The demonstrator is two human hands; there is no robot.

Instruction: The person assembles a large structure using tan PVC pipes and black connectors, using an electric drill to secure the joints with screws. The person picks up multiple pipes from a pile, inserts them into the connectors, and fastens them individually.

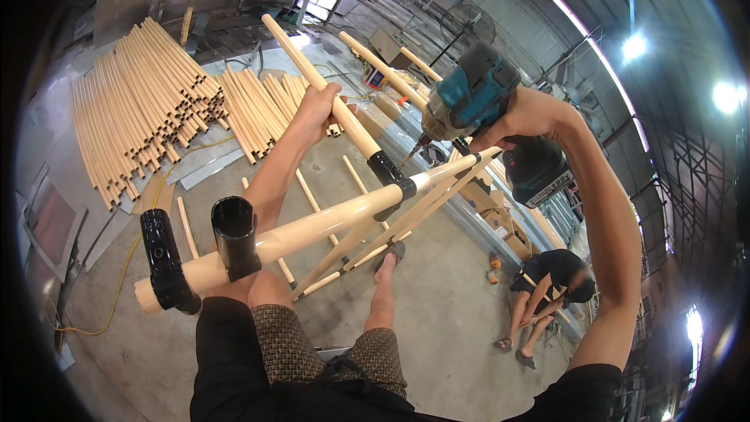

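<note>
Largest first: a frame of cream pipes [328,221] stands in front of the person, over the concrete floor [449,328]. Its long top rail runs from lower left up to the right. Behind it, at left, a wide stack of similar pipes [144,101] lies in rows.

A branch pipe [291,45] meets the rail at an angle, its lower end in a black joint [383,166]. The left hand [319,113] is wrapped around this pipe partway up, seemingly to steady it.

The right hand [525,119] grasps a teal-and-black power drill [469,92] by the handle, battery lower right; the trigger finger is not clear. Two more black joints sit near the rail's left end, one [237,238] with its socket gaping.

Smallest: the drill bit [411,156], slanting down to the joint's side. Contact, and any screw there, cannot be made out.

Step in hand, as judged: fastening the joint around the branch pipe. Next move probably calls for the bit squarely seated, firm pressure along its line, and the pipe held from twisting.
</note>
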